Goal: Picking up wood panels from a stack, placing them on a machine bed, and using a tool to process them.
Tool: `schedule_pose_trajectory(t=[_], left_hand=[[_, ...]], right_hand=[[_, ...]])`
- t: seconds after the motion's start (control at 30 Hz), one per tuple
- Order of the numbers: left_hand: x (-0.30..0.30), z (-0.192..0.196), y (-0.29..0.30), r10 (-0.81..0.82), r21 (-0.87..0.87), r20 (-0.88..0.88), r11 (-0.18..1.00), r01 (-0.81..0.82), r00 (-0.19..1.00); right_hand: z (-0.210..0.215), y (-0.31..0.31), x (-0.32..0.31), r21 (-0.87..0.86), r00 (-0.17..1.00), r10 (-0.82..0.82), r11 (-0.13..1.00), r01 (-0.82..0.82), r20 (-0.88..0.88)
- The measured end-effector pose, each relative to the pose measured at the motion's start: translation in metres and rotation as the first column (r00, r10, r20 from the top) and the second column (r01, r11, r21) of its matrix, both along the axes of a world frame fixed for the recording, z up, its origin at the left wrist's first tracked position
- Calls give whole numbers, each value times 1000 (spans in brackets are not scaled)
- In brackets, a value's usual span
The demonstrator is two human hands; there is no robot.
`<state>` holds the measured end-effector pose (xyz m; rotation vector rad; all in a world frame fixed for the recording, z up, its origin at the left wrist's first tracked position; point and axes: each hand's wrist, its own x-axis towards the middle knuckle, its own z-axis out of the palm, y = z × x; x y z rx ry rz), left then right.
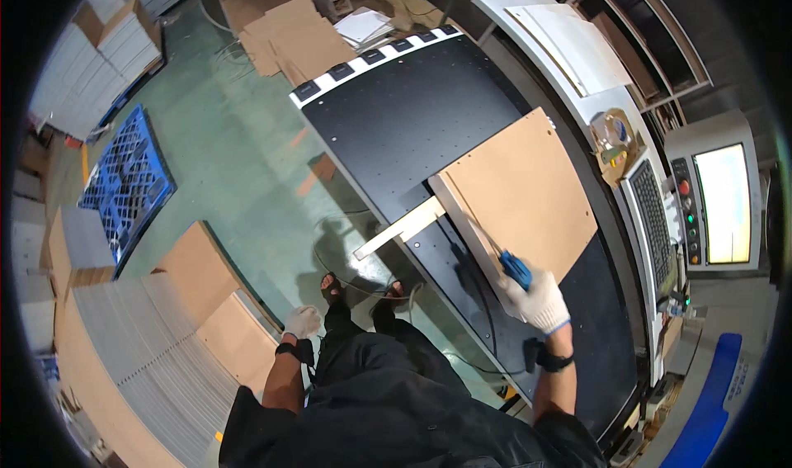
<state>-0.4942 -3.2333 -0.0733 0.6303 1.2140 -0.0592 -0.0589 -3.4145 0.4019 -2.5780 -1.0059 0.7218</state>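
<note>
Seen from the head camera, the right hand [538, 303], in a white work glove with a blue cuff, reaches forward from a bent arm and is curled around a blue-handled tool [516, 269], whose thin shaft runs up along the near-left edge of a brown fibreboard panel [528, 191]. The left hand [302, 321], also gloved in white, hangs low beside the hip with its fingers loosely folded in and nothing in it (a dark watch strap sits on each wrist). The panel lies flat on the black, dotted tabletop [396, 121] of a large machine, and a pale wooden strip [402, 228] pokes out from under the panel's near corner, overhanging the tabletop's edge. To the right of the tabletop runs a white machine housing with a keyboard [654, 220], a control panel with coloured buttons [687, 212] and a lit screen [726, 204]. The floor [239, 154] is green; a blue plastic pallet [128, 183] lies on it at left, with stacks of grey and brown boards [165, 336] near the person's left side and flat cardboard sheets [289, 35] at the far end.
</note>
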Motion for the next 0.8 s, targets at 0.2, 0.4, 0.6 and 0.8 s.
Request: schedule_pose_trajectory(t=[0.2,0.4,0.6,0.8], left_hand=[[-139,27,-76,512,1,-6,859,-512,859],[-216,23,-155,731,-305,-211,582,-754,650],[-242,15,-156,796,-198,-212,533,-822,567],[-241,26,-65,827,-271,-27,535,-800,562]], right_hand=[[-40,131,-70,489,926,334,846,-214,-174],[-110,198,-114,532,863,453,685,-497,224],[-160,171,-103,320,841,181,868,-381,509],[-150,138,-137,-390,932,353,871,-297,79]])
